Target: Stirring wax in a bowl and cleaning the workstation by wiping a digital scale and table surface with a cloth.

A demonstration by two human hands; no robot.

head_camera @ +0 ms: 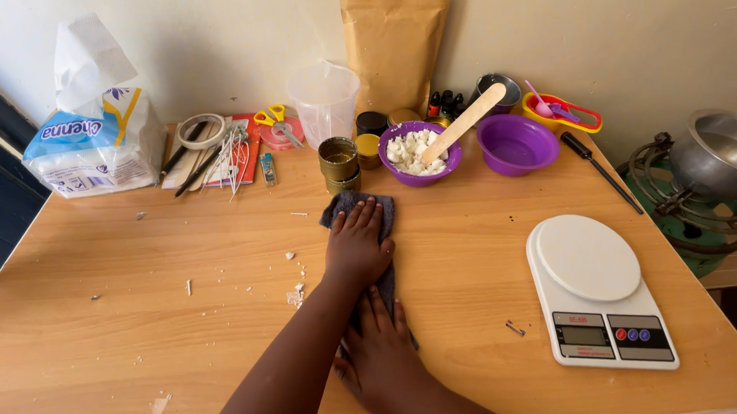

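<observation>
Both hands press flat on a dark grey cloth [377,223] spread on the light wooden surface [139,275]: the left hand [357,242] farther out, the right hand [383,355] nearer. White crumbs [295,295] lie just left; a white digital scale [597,291] sits well to the right.

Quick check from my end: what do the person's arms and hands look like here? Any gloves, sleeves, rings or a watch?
Both hands are bare: no gloves on the left hand or the right hand. Both forearms are uncovered as far as the frame shows, so no sleeves or cuffs appear. No rings, watch, bracelet or bandage show on the fingers or wrists. The nails look short and unpainted.
</observation>
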